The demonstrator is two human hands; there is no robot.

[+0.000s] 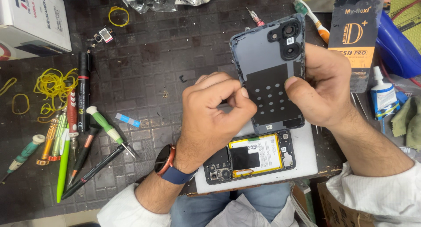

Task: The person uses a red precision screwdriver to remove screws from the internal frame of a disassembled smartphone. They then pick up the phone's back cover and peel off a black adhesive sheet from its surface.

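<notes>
I hold the phone back cover [272,73] up over the mat, inner side toward me; my right hand [322,86] is closed on its right edge, thumb pressed on the dark inner sheet; my left hand [215,117] pinches at its left edge, fingertips curled tight; the opened phone [250,157] lies on the white pad [307,159] near me; best to keep the cover steady and work slowly along the seam, I think.
</notes>
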